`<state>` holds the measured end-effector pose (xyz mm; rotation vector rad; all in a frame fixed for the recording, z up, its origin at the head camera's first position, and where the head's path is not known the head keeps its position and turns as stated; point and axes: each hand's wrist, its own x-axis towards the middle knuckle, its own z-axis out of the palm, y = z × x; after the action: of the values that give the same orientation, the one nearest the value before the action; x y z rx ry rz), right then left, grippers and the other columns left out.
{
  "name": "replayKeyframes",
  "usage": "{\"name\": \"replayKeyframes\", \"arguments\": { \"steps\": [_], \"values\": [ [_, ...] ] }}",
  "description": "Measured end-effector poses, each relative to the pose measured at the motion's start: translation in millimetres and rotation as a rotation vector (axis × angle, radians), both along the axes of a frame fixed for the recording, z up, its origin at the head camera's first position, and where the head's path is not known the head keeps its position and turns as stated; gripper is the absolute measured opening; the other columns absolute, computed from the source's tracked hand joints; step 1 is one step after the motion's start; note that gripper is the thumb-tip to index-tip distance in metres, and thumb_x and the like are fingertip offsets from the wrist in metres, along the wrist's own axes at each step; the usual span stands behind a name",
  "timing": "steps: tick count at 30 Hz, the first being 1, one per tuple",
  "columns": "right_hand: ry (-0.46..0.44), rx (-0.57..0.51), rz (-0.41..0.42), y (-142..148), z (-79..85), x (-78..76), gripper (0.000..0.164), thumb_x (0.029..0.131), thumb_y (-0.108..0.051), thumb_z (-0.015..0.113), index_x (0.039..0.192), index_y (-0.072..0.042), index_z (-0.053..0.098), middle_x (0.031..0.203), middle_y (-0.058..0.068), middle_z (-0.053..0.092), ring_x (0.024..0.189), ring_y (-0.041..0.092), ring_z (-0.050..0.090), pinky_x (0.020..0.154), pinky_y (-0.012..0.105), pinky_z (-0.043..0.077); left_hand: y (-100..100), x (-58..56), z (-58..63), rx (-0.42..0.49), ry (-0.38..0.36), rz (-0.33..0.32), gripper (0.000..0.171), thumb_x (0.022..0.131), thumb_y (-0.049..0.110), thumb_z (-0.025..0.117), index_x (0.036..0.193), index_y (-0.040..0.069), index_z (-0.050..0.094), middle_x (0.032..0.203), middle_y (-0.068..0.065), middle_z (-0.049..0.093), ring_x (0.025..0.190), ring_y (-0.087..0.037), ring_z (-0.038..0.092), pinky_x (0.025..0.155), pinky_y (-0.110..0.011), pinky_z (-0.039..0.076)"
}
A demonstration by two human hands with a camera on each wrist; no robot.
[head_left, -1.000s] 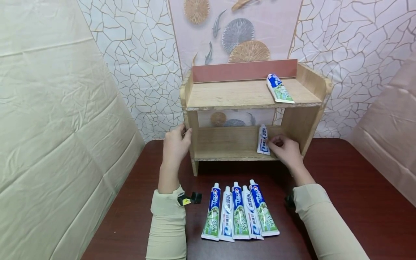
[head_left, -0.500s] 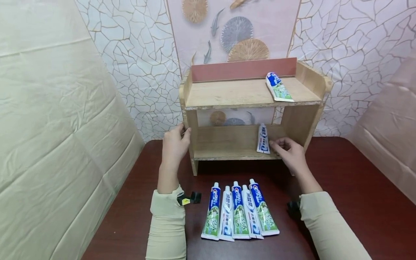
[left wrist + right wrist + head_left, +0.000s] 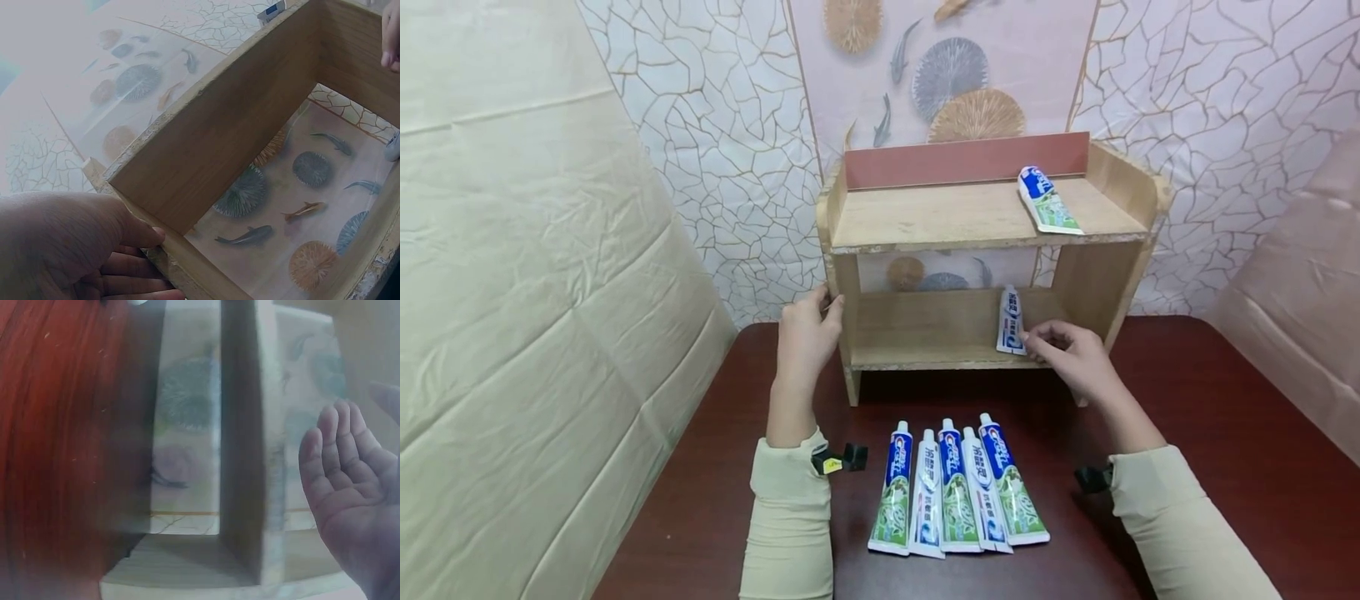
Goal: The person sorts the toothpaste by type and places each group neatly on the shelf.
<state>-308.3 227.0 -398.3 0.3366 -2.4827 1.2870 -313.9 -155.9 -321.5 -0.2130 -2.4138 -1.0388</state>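
Note:
My left hand (image 3: 808, 333) holds the left side panel of a two-tier wooden shelf (image 3: 925, 354). In the left wrist view the thumb of that hand (image 3: 81, 244) lies on the panel's edge, its fingers along the outside. A white toothpaste tube (image 3: 1011, 321) with blue print lies on the lower tier, right of the middle. At its lower right edge is my right hand (image 3: 1075, 354), fingers loosely bent; whether the fingertips touch the tube is unclear. The right wrist view shows this hand (image 3: 350, 481) with its fingers extended and nothing in the palm.
A blue and green toothpaste tube (image 3: 1048, 202) lies on the upper tier at the right. Several tubes, blue-green (image 3: 957, 500) and white (image 3: 927, 500) alternating, lie side by side on the dark red table (image 3: 700, 500) before the shelf. A patterned backdrop (image 3: 722, 167) stands behind.
My right hand has drawn back from the white tube's right side, then come in again at its lower edge. The tube stays in place. The left hand keeps its hold on the shelf.

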Motion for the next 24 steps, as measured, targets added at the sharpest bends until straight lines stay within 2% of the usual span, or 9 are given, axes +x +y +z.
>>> {"name": "replayKeyframes", "arguments": {
  "steps": [4, 7, 11, 15, 18, 21, 24],
  "values": [
    [-0.008, 0.052, 0.114, 1.9, 6.4, 12.2, 0.027, 0.099, -0.031, 0.067, 0.096, -0.005, 0.072, 0.082, 0.008, 0.071, 0.075, 0.022, 0.066, 0.064, 0.024, 0.055, 0.7, -0.4, -0.8, 0.000, 0.003, 0.003, 0.039, 0.103, 0.028, 0.058, 0.130, 0.001, 0.065, 0.117, -0.017, 0.072, 0.108, -0.031, 0.069, 0.092, -0.042, 0.057],
    [-0.054, 0.099, 0.259, 4.1, 9.4, 20.5, 0.021, 0.100, -0.028, 0.066, 0.094, -0.010, 0.073, 0.082, 0.006, 0.072, 0.076, 0.023, 0.068, 0.066, 0.027, 0.057, 0.7, 0.0, -0.8, -0.001, -0.001, 0.006, 0.040, 0.103, 0.028, 0.058, 0.130, 0.001, 0.064, 0.117, -0.017, 0.071, 0.108, -0.031, 0.069, 0.091, -0.043, 0.057],
    [-0.179, 0.166, 0.486, 3.1, 11.2, 26.5, 0.013, 0.101, -0.022, 0.064, 0.099, -0.013, 0.073, 0.086, 0.007, 0.073, 0.080, 0.023, 0.071, 0.073, 0.031, 0.060, 0.0, 0.7, -0.6, -0.005, 0.006, 0.009, 0.039, 0.102, 0.028, 0.058, 0.129, 0.000, 0.065, 0.116, -0.018, 0.072, 0.108, -0.032, 0.069, 0.092, -0.043, 0.057],
    [-0.357, 0.266, 0.656, -4.2, 7.7, 30.2, 0.017, 0.102, -0.023, 0.062, 0.103, -0.010, 0.073, 0.089, 0.009, 0.072, 0.083, 0.026, 0.071, 0.075, 0.037, 0.061, -0.9, 1.2, -1.6, -0.011, 0.003, 0.020, 0.039, 0.102, 0.029, 0.059, 0.128, 0.001, 0.066, 0.116, -0.017, 0.072, 0.109, -0.031, 0.069, 0.093, -0.043, 0.056],
    [-0.517, 0.337, 0.691, -10.0, 1.4, 32.6, 0.022, 0.100, -0.026, 0.064, 0.100, -0.006, 0.073, 0.086, 0.010, 0.071, 0.082, 0.028, 0.069, 0.074, 0.041, 0.061, -0.9, 1.1, -2.2, -0.006, -0.004, 0.017, 0.040, 0.102, 0.029, 0.059, 0.130, 0.000, 0.064, 0.116, -0.018, 0.072, 0.108, -0.032, 0.069, 0.093, -0.043, 0.057],
    [-0.645, 0.389, 0.646, -14.3, -6.5, 35.0, 0.027, 0.097, -0.030, 0.069, 0.092, -0.004, 0.073, 0.082, 0.009, 0.071, 0.078, 0.027, 0.068, 0.073, 0.042, 0.061, -0.2, -0.3, -2.1, -0.007, 0.002, 0.010, 0.040, 0.103, 0.029, 0.058, 0.129, -0.001, 0.064, 0.115, -0.018, 0.072, 0.105, -0.031, 0.070, 0.090, -0.042, 0.058],
    [-0.712, 0.439, 0.580, -18.2, -15.2, 36.4, 0.030, 0.093, -0.035, 0.073, 0.085, -0.006, 0.072, 0.079, 0.008, 0.070, 0.076, 0.024, 0.068, 0.070, 0.040, 0.060, 1.0, -1.8, -2.4, -0.010, 0.009, 0.007, 0.040, 0.103, 0.029, 0.058, 0.129, -0.001, 0.065, 0.115, -0.018, 0.072, 0.104, -0.030, 0.071, 0.087, -0.041, 0.059]
  ]
}}
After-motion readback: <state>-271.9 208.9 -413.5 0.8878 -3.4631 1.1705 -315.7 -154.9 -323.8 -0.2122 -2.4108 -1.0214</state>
